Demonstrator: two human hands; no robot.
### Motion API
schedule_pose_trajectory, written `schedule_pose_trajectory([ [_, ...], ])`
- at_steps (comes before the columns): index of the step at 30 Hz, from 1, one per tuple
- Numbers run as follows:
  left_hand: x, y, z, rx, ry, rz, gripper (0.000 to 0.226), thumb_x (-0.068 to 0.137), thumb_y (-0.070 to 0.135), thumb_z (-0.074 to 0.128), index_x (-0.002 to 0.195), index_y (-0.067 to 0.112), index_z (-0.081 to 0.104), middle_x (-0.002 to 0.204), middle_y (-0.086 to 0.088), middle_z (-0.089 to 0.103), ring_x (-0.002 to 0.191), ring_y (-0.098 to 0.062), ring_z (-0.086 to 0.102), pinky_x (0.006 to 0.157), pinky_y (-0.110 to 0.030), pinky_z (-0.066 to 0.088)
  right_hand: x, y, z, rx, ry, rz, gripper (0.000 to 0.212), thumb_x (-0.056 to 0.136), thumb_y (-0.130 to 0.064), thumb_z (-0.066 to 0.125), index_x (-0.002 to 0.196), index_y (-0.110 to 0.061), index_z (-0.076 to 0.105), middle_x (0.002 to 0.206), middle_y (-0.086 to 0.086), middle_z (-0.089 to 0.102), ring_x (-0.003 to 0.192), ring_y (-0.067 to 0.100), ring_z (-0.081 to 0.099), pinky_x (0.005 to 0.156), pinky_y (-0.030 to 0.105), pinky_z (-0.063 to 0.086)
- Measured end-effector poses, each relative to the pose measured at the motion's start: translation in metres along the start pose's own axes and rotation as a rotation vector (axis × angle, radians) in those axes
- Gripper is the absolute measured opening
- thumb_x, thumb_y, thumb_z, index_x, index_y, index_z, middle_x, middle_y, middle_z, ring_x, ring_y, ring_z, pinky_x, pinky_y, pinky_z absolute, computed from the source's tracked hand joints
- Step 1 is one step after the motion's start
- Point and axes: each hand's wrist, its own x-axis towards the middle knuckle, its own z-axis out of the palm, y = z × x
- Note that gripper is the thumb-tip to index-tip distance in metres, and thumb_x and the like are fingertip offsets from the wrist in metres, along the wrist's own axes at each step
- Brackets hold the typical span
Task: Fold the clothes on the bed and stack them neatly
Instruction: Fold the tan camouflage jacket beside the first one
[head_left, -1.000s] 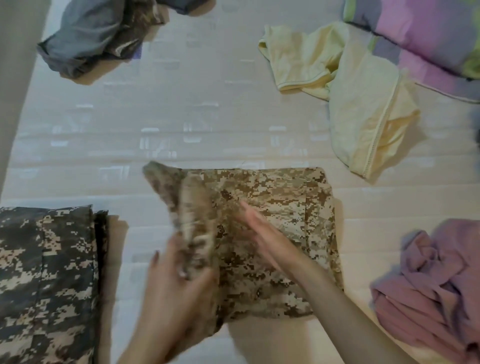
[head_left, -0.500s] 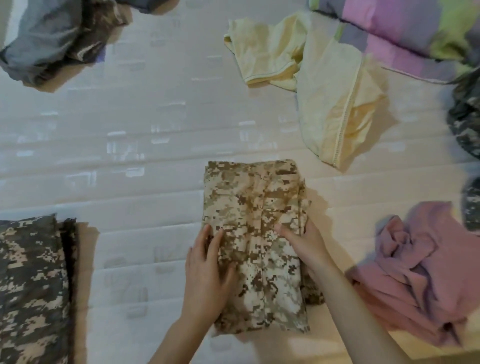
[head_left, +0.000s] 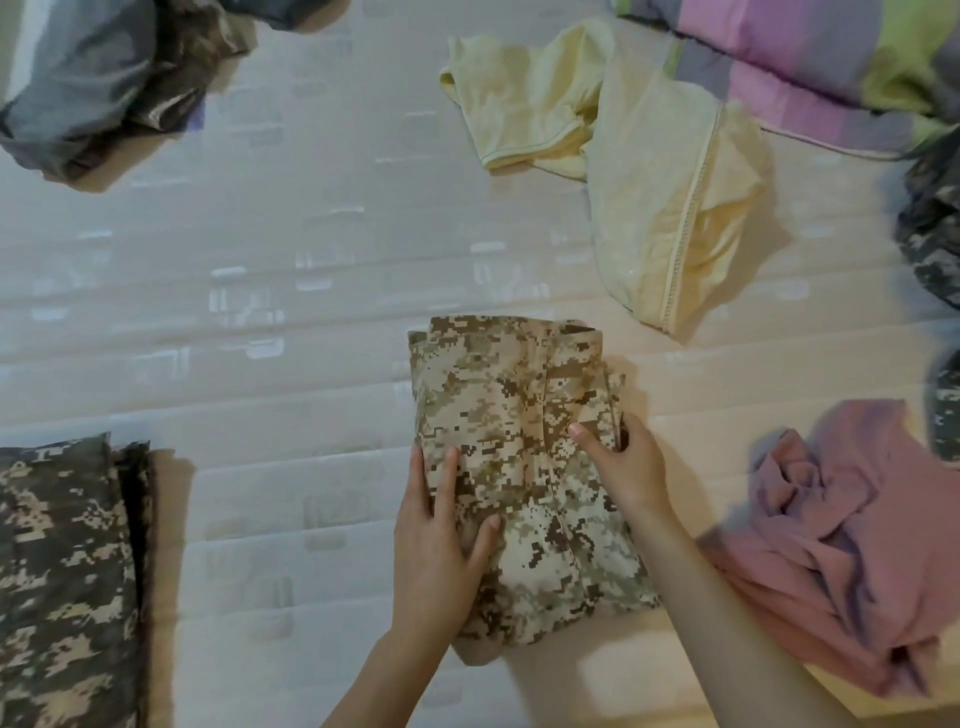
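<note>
Item 1, nearest: L hand (head_left: 441, 540), flat on near-left part of tan camo garment (head_left: 519, 415); fingers straight, thumb spread, pressing, gripping nothing. Item 2: R hand (head_left: 631, 470), at garment's right edge, thumb on top, fingers curled round the stepped layers there, i.e. a pinch grip on the cloth. Garment itself: folded to a narrow rectangle, lying on bed (head_left: 260, 322) centre-near, btwn the two hands. Right-side layers not flush; far-left corner shows an under-layer poking out. Item 3, near-left: grey-green camo piece (head_left: 57, 571), folded flat, apart from the tan one; prob. base of the stack. Item 4, near-right: pink garment (head_left: 831, 545), crumpled, just beside R forearm. Item 5, mid-far: yellow garment (head_left: 649, 208), loose, unfolded. Item 6, far-left: grey bundle (head_left: 88, 88), heaped, w/ a brownish piece in it. Item 7, far-right: striped quilt (head_left: 805, 57); below it at frame edge, dark camo cloth (head_left: 935, 234), mostly cut off. Status (judgement): tan piece approx. done, needs squaring, then transfer to stack; several pieces unfolded. Risks: if lifted w/ only R side pinched and L side merely pressed, layers may slide and the fold opens. Uneven right edge would give a lopsided stack that leans. R forearm swinging left may drag the pink heap along.
</note>
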Motion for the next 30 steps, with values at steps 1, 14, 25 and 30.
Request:
schedule_pose_trajectory([
  [1,0.000,0.001,0.001,-0.032,-0.013,-0.022,0.079,0.087,0.053,0.053,0.144,0.052,-0.001,0.156,0.016,-0.018,0.146,-0.015,0.010,0.110,-0.037,0.035,0.000,0.003,0.002,-0.076,0.057,0.014,0.057,0.076,-0.052,0.068,0.119,-0.017,0.054,0.109,-0.001,0.056,0.105,0.021,0.054,0.083,0.033,0.047],
  [14,0.022,-0.009,-0.018,-0.746,-0.075,-0.469,0.068,0.065,0.057,0.070,0.124,0.040,0.040,0.119,0.012,0.059,0.099,-0.004,0.061,0.071,-0.019,0.052,-0.013,0.009,-0.004,0.177,-0.306,0.159,0.082,0.078,-0.065,0.055,0.144,-0.032,0.022,0.138,-0.012,0.040,0.124,0.011,0.041,0.104,0.031,0.034],
  [25,-0.044,-0.087,-0.080,-0.342,0.140,-0.621,0.061,0.074,0.050,0.069,0.126,0.032,0.045,0.118,0.004,0.061,0.103,-0.019,0.059,0.081,-0.041,0.053,-0.095,-0.004,0.092,0.207,-0.508,0.191,0.076,0.085,-0.061,0.047,0.146,-0.028,0.017,0.149,-0.011,0.032,0.134,0.013,0.035,0.106,0.034,0.037],
  [30,-0.025,-0.081,-0.082,0.282,0.317,-0.069,0.063,0.095,0.050,0.040,0.147,0.015,0.027,0.153,-0.013,0.027,0.142,-0.030,0.022,0.118,-0.043,0.009,-0.112,-0.009,0.111,0.104,-0.182,0.080,0.071,0.088,-0.048,0.055,0.144,-0.013,0.027,0.140,0.004,0.047,0.126,0.019,0.048,0.103,0.039,0.043],
])
